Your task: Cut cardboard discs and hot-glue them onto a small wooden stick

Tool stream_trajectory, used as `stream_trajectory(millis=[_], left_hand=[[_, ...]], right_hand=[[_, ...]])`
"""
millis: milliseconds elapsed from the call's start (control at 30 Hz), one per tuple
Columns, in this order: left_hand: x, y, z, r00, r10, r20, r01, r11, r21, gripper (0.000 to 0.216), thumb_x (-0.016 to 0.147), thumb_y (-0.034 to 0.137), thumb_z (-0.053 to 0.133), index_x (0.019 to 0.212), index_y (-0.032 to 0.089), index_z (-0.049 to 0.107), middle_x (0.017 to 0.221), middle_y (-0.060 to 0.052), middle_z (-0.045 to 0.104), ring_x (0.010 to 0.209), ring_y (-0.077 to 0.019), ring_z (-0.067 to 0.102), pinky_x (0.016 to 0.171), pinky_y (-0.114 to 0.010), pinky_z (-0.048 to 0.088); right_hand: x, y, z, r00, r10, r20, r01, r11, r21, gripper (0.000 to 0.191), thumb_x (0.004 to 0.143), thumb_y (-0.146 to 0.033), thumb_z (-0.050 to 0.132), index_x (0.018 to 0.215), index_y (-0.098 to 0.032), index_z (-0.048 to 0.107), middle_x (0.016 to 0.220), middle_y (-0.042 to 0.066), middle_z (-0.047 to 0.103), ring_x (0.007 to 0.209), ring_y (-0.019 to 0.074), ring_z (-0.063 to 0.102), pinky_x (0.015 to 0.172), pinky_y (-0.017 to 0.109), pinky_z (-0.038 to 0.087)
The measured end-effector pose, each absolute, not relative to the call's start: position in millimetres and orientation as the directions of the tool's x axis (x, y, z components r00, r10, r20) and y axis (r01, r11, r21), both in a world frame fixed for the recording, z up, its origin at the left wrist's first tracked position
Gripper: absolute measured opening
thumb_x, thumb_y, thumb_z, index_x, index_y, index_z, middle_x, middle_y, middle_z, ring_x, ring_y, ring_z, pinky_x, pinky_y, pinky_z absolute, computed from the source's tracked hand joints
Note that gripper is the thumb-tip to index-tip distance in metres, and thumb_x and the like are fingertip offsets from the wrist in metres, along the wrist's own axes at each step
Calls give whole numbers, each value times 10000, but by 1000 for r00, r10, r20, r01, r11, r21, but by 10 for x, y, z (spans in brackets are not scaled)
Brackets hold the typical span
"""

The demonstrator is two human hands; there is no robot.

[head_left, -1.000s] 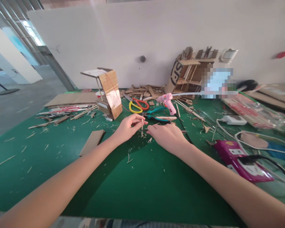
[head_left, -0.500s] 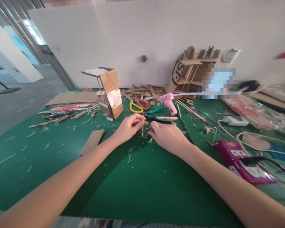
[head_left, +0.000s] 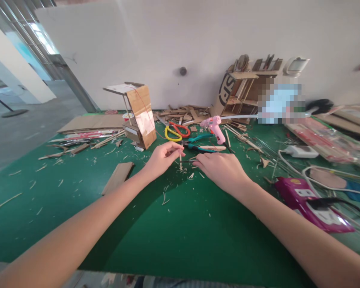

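Observation:
My left hand (head_left: 161, 159) is closed in a pinch on a short thin wooden stick (head_left: 181, 163), held upright with its lower end by the table top. My right hand (head_left: 224, 169) is closed around a slim dark blade (head_left: 189, 161), whose tip points left and meets or nearly meets the stick; its handle is hidden in my fingers. Pale wood shavings (head_left: 192, 175) lie below. Just beyond my hands are teal-handled pliers (head_left: 199, 139) and scissors with yellow and orange handles (head_left: 173, 135).
A pink glue gun (head_left: 216, 130) stands behind my right hand. Cardboard structures (head_left: 142, 120) rise at the back left and back right. A cardboard piece (head_left: 118, 177) lies by my left forearm. At the right are a magenta power strip (head_left: 307, 204) and cables on the green table (head_left: 180, 240).
My right hand has shifted slightly right and turned, so the blade now shows between my hands. More shavings are visible under the stick. My left hand stays nearly in place.

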State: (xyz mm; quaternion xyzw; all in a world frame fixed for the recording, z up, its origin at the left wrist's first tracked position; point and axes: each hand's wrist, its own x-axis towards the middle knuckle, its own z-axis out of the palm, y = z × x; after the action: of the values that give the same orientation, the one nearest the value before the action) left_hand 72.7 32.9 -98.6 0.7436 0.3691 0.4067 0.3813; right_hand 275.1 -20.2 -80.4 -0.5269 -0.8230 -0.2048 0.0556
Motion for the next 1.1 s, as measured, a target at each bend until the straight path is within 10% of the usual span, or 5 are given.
stream_trajectory(millis=[1100], left_hand=[[742,339,-996,368,882,295,247,-399,883,241,859,379,545,935,156,596,871,-77,720,834,-187,678,771,-326,521]], right_hand=[[2641,-254,-868,-370,903,220,904,295,309,446,976,-410,297,862,-143,635,656,112,681,589,211,649,520,264,318]])
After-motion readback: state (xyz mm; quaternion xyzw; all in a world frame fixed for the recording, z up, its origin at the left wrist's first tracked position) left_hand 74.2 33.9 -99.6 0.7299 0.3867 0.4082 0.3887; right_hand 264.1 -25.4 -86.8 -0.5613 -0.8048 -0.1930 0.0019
